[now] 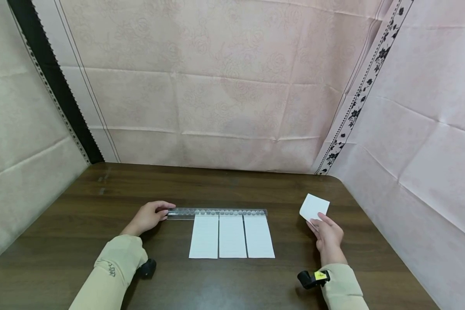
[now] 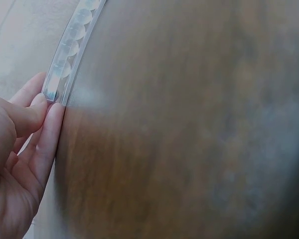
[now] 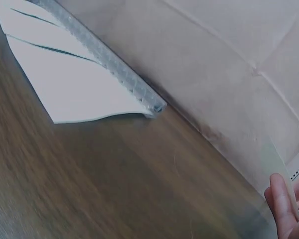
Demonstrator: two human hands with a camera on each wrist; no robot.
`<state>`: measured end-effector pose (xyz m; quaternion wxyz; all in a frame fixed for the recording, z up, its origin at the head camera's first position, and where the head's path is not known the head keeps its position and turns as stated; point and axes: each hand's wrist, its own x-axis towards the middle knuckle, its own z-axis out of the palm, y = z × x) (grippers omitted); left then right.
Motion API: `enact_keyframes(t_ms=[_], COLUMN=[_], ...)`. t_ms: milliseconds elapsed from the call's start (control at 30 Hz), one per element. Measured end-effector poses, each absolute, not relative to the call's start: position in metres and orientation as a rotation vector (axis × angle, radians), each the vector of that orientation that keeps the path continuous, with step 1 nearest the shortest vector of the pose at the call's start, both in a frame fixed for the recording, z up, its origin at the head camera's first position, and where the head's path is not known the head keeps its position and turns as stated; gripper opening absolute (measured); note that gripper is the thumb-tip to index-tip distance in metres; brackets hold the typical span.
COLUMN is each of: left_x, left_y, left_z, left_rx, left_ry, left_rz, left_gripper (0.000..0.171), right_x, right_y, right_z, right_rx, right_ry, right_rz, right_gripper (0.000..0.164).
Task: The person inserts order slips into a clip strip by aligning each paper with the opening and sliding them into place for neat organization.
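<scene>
A clear plastic strip [image 1: 221, 212] with a row of round shapes lies crosswise on the table. Three white cards [image 1: 232, 237] extend side by side from it toward the near edge; their upper ends sit at the strip. My left hand [image 1: 150, 216] pinches the strip's left end between thumb and fingers, as the left wrist view shows at the strip's tip [image 2: 54, 92]. Off to the right, my right hand [image 1: 327, 232] holds a separate white card [image 1: 314, 207] by its lower corner, tilted up and apart from the strip. In the right wrist view that card [image 3: 276, 162] appears nearly edge-on.
The dark wooden table [image 1: 232, 284] reaches back to a pale patterned cloth [image 1: 217, 107]. More cloth hangs along the left and right sides. A black device is strapped at each wrist, the right one [image 1: 311, 279] bearing a yellow label.
</scene>
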<state>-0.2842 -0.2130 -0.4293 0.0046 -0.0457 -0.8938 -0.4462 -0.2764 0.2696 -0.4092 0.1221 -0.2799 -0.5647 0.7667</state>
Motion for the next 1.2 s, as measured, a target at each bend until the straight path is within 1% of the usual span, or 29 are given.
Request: enact_keyframes(t_ms=[467,800,1200], left_x=[-0.284,-0.283,-0.283], left_y=[-0.214,-0.212,-0.213], left_z=[-0.428,-0.427,-0.427], left_rx=[-0.148,-0.155,-0.148], left_ry=[-2.801,-2.801,-2.803], left_rz=[-1.386,-1.389,-1.395], left_gripper=[0.025,0.025,0.025], right_x=[-0.278,-0.276,-0.277], right_y=[0.251,0.238,0.224], right_z=[-0.404,-0.399,-0.396], right_rx=[-0.725,-0.660,-0.637], right_ry=[-1.652,-1.640,-1.673], right_rz=[2.241,2.260,2.267], right_gripper=[0.052,0.053,0.052])
